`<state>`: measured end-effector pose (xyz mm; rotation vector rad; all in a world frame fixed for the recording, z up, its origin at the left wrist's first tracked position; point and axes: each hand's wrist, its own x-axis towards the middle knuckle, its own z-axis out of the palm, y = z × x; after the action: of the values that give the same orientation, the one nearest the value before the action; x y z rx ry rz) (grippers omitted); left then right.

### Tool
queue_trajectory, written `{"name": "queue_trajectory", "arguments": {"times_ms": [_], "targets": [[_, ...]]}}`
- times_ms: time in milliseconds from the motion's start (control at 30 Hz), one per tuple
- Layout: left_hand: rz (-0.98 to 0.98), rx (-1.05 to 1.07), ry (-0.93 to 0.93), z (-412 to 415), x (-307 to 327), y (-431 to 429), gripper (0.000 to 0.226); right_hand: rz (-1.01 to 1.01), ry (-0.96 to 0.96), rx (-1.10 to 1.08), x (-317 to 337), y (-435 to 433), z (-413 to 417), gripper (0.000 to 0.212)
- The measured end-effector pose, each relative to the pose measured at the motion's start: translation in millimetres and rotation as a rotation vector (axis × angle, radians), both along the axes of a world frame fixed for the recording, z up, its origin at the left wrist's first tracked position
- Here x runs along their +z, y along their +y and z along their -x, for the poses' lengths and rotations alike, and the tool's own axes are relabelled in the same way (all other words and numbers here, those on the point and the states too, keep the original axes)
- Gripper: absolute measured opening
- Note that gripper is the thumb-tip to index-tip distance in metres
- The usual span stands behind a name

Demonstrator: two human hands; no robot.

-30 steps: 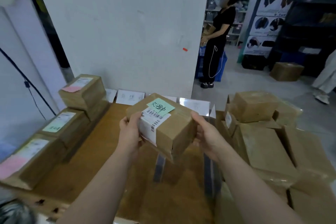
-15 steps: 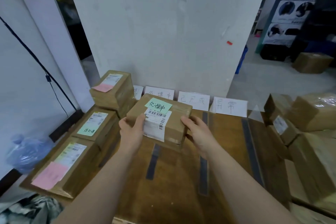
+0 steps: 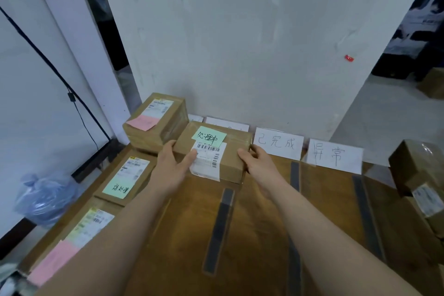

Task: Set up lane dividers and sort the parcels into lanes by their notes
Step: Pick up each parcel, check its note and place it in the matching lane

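**Fingers (image 3: 168, 148) curled on 1 parcel (image 3: 230, 160), both sides**

We log 2 hands. Left hand (image 3: 171, 170) grips the parcel's left edge, thumb on the barcode label (image 3: 211, 161). Right hand (image 3: 258, 166) grips the right edge. Parcel, w/ 1 green note (image 3: 209, 136) on top, is at the table's (image 3: 264, 235) far end, just beside the left row (image 3: 125, 175). Whether it touches the table, we can't tell. Left row: 3 parcels, w/ 2 pink notes and 1 green. Tape strips (image 3: 219, 230): 3. Sign cards (image 3: 278, 143): 4, of which 2 are partly hidden.
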<state>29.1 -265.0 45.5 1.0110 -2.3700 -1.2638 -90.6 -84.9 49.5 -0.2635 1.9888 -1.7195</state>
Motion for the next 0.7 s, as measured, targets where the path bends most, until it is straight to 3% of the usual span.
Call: {"name": "queue_trajectory", "arguments": {"times_ms": [67, 167, 367, 700], "targets": [[0.052, -0.083, -0.04, 8.6, -4.4, -16.0, 0.083, -0.018, -0.009, -0.012, -4.5, -10.3, 9.7, 0.016], [0.119, -0.198, -0.09, 19.4, -11.1, -40.7, 0.079, -0.062, -0.002, -0.036, -9.0, -26.0, 19.8, 0.015], [0.275, -0.324, -0.157, 41.2, -23.9, -76.8, 0.071, -0.197, 0.013, -0.068, -15.6, -53.7, 25.2, 0.045], [0.156, -0.412, -0.155, 48.7, -55.2, -92.9, 0.069, -0.295, 0.027, -0.168, -36.4, -67.9, 12.6, 0.044]]}}
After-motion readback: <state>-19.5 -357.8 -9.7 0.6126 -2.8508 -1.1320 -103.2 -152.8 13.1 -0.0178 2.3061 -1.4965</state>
